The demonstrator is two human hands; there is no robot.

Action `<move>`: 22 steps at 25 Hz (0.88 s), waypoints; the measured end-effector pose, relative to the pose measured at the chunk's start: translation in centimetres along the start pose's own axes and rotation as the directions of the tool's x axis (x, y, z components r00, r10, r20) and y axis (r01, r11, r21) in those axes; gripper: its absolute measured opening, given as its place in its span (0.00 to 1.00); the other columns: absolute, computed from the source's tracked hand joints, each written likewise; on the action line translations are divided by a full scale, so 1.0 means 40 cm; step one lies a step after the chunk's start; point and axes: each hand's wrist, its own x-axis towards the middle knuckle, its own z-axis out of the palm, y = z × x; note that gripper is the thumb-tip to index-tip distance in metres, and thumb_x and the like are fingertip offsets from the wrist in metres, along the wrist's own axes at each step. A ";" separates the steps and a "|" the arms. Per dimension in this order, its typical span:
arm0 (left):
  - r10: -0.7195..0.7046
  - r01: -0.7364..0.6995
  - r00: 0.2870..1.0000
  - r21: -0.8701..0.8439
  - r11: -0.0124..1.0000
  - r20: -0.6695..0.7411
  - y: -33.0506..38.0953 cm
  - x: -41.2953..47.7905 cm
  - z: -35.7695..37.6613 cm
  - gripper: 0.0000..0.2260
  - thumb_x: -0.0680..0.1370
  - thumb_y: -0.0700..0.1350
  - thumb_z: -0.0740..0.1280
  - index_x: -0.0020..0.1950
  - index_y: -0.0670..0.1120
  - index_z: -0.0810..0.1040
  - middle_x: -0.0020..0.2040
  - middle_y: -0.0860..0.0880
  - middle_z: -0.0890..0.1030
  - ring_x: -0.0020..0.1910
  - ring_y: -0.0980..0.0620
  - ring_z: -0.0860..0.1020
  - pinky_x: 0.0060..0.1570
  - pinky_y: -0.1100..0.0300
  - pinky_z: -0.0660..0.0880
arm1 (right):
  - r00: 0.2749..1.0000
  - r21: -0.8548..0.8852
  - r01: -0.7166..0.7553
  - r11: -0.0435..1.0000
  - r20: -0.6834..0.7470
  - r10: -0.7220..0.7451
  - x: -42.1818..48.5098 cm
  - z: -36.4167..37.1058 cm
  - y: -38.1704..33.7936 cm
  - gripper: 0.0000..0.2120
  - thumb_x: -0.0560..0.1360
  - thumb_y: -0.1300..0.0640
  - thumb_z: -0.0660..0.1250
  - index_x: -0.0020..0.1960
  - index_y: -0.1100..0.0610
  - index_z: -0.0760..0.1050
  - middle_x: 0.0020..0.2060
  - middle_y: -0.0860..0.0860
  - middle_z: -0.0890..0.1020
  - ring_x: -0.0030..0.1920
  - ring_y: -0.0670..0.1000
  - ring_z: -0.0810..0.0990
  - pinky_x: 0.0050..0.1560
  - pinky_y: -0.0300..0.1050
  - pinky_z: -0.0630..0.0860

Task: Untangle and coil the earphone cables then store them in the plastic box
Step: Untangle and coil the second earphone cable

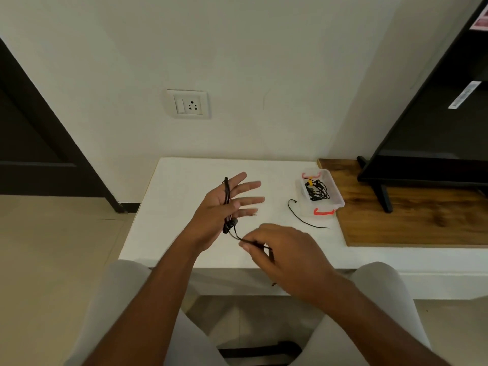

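Observation:
A black earphone cable [226, 199] is looped lengthwise around my left hand [211, 207], which is raised over the white table with its fingers spread straight. The thumb pins the loops and the earbuds against the palm. My right hand [287, 252] pinches the free run of the same cable just below and to the right, and the tail hangs down past the table edge. The clear plastic box [339, 199] with red latches stands open to the right, with tangled black earphone cables [317, 190] inside. A loose black cable [301, 219] lies on the table beside the box.
The white table [184, 175] stands against the wall below a wall socket [188, 103]. A wooden board [396, 220] on the right carries a black TV [435, 128] on its stand. A dark door frame is at the left. My knees are under the table's front edge.

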 end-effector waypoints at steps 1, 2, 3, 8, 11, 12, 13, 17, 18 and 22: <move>-0.018 0.018 1.000 0.028 0.999 0.002 0.000 -0.004 0.010 0.21 0.82 0.32 0.55 0.73 0.44 0.67 0.61 0.44 0.81 0.53 0.43 0.81 0.50 0.53 0.78 | 1.000 -0.031 0.007 0.999 -0.013 -0.007 0.016 -0.015 -0.002 0.11 0.81 0.47 0.59 0.56 0.46 0.79 0.44 0.43 0.81 0.41 0.46 0.76 0.42 0.45 0.76; -0.040 0.040 0.999 0.043 0.998 0.000 0.001 -0.007 0.021 0.17 0.82 0.36 0.57 0.71 0.46 0.71 0.53 0.44 0.83 0.45 0.42 0.80 0.43 0.54 0.75 | 1.000 -0.043 -0.003 0.999 -0.028 0.002 0.034 -0.027 0.001 0.10 0.81 0.47 0.60 0.54 0.46 0.80 0.44 0.43 0.81 0.40 0.46 0.76 0.41 0.45 0.75; -0.054 0.054 0.999 0.055 0.997 0.003 0.003 -0.011 0.031 0.14 0.83 0.42 0.58 0.66 0.47 0.76 0.44 0.44 0.83 0.36 0.42 0.76 0.37 0.54 0.70 | 0.999 -0.035 -0.020 0.999 -0.049 0.019 0.054 -0.038 0.007 0.09 0.80 0.46 0.61 0.53 0.45 0.80 0.44 0.42 0.81 0.40 0.45 0.77 0.41 0.44 0.75; -0.092 0.086 0.992 0.079 0.993 0.081 0.007 -0.015 0.062 0.29 0.80 0.64 0.50 0.52 0.44 0.81 0.31 0.43 0.76 0.20 0.53 0.59 0.31 0.51 0.54 | 0.991 0.128 -0.105 0.986 -0.073 0.115 0.153 -0.100 0.069 0.04 0.73 0.47 0.72 0.47 0.44 0.80 0.38 0.40 0.81 0.40 0.37 0.77 0.43 0.40 0.74; -0.144 0.141 0.985 0.033 0.989 0.100 0.012 -0.018 0.056 0.22 0.81 0.56 0.58 0.52 0.39 0.82 0.24 0.46 0.69 0.18 0.55 0.56 0.24 0.62 0.55 | 0.995 0.201 -0.094 0.975 0.055 0.085 0.185 -0.134 0.099 0.07 0.72 0.51 0.74 0.49 0.45 0.81 0.38 0.44 0.80 0.30 0.41 0.74 0.37 0.38 0.69; -0.161 0.160 0.980 0.018 0.987 0.118 0.014 -0.019 0.055 0.21 0.81 0.53 0.59 0.51 0.38 0.83 0.22 0.47 0.66 0.18 0.55 0.55 0.23 0.63 0.55 | 0.995 0.262 -0.097 0.960 0.052 0.087 0.194 -0.138 0.109 0.07 0.71 0.52 0.75 0.49 0.46 0.81 0.38 0.45 0.80 0.28 0.42 0.72 0.36 0.38 0.69; -0.171 0.172 0.976 0.003 0.985 0.133 0.015 -0.021 0.054 0.20 0.80 0.52 0.59 0.51 0.37 0.83 0.22 0.48 0.65 0.17 0.55 0.55 0.22 0.63 0.55 | 0.995 0.326 -0.101 0.940 0.029 0.097 0.201 -0.138 0.118 0.07 0.70 0.53 0.76 0.48 0.47 0.82 0.37 0.46 0.80 0.28 0.43 0.71 0.35 0.38 0.69; -0.167 0.181 0.974 -0.079 0.980 0.155 0.028 -0.024 0.056 0.16 0.81 0.47 0.59 0.55 0.38 0.81 0.23 0.46 0.70 0.14 0.53 0.64 0.20 0.67 0.62 | 0.975 0.630 -0.135 0.764 -0.053 0.216 0.217 -0.083 0.151 0.06 0.73 0.57 0.74 0.50 0.54 0.85 0.37 0.53 0.81 0.32 0.51 0.72 0.34 0.39 0.73; -0.150 0.169 0.975 -0.108 0.980 0.165 0.033 -0.026 0.057 0.14 0.82 0.45 0.58 0.58 0.39 0.80 0.25 0.44 0.73 0.16 0.51 0.69 0.20 0.66 0.66 | 0.966 0.698 -0.161 0.698 -0.034 0.256 0.213 -0.058 0.160 0.07 0.75 0.57 0.72 0.52 0.55 0.84 0.38 0.57 0.82 0.33 0.52 0.72 0.35 0.40 0.74; -0.103 0.144 0.979 -0.232 0.962 0.178 0.045 -0.024 0.046 0.18 0.82 0.39 0.56 0.71 0.44 0.71 0.51 0.37 0.83 0.35 0.41 0.84 0.31 0.53 0.82 | 0.947 0.763 -0.299 0.573 0.162 0.278 0.159 0.058 0.163 0.08 0.78 0.53 0.66 0.52 0.51 0.84 0.42 0.62 0.83 0.39 0.57 0.78 0.39 0.46 0.78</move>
